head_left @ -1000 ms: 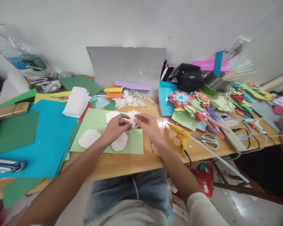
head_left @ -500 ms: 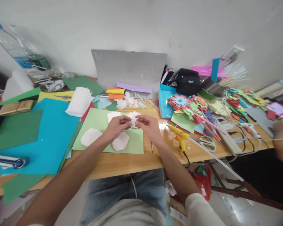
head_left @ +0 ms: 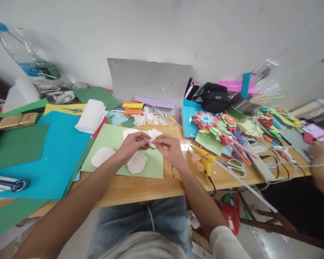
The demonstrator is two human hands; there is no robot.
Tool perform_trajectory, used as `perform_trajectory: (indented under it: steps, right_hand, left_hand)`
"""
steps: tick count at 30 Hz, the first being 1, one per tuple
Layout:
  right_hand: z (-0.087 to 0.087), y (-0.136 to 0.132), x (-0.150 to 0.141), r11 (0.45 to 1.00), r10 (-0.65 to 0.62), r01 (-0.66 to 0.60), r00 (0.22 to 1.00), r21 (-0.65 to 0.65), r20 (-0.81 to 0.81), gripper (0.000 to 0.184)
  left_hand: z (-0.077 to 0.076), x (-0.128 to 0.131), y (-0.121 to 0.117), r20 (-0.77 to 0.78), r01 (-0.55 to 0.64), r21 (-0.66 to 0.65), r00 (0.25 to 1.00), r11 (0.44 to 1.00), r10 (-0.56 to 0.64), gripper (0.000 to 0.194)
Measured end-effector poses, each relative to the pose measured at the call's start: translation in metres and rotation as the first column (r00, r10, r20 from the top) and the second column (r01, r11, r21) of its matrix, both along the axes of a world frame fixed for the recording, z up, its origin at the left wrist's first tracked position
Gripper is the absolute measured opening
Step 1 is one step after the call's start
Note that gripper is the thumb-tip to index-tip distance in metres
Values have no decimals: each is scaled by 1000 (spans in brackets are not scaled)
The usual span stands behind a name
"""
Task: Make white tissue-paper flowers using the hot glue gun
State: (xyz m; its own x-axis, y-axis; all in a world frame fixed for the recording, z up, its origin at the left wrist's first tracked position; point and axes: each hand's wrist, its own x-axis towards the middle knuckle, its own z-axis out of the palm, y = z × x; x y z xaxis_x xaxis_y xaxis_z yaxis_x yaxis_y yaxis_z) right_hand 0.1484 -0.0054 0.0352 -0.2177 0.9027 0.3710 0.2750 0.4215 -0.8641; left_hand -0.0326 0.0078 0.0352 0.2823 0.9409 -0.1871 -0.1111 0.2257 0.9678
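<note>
A small ruffled white tissue-paper flower (head_left: 154, 134) is pinched between my two hands, above the far right part of a light green sheet (head_left: 155, 169). My left hand (head_left: 133, 144) closes its fingertips on the flower's near left side. From the right, my right hand (head_left: 169, 147) grips its near edge with thumb and fingers. Rounded white paper pieces lie on the green sheet: one (head_left: 102, 157) at left, another (head_left: 137, 162) below my hands, and a third (head_left: 128, 132) partly hidden behind my left hand.
A yellow glue gun (head_left: 205, 158) and scissors (head_left: 236, 167) lie to the right, near layered paper flowers (head_left: 206, 119). Blue card (head_left: 62, 154) and a white tissue stack (head_left: 91, 117) are at left. Another person's hand (head_left: 322, 154) is at the far right.
My right hand has shifted slightly nearer along the flower, and more of the ruffled top shows. The camera view has moved a little.
</note>
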Motion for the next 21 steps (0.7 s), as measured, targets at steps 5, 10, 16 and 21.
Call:
perform_trajectory:
  steps: [5, 10, 16, 21]
  right_hand:
    - [0, -1, -1, 993, -15, 1, 993, 122, 115, 21]
    - [-2, -1, -2, 988, -36, 14, 990, 156, 138, 23]
    - [1, -3, -2, 997, 28, -34, 996, 74, 82, 17]
    - [1, 0, 0, 965, 11, -51, 988, -256, -154, 24]
  left_hand:
    - [0, 0, -1, 40, -31, -2, 999, 1000, 31, 25]
    - [2, 2, -2, 55, -40, -2, 998, 999, 40, 26]
    - [2, 3, -4, 3, -39, 18, 999, 999, 39, 29]
    - [-5, 3, -4, -112, -48, 188, 991, 981, 70, 25]
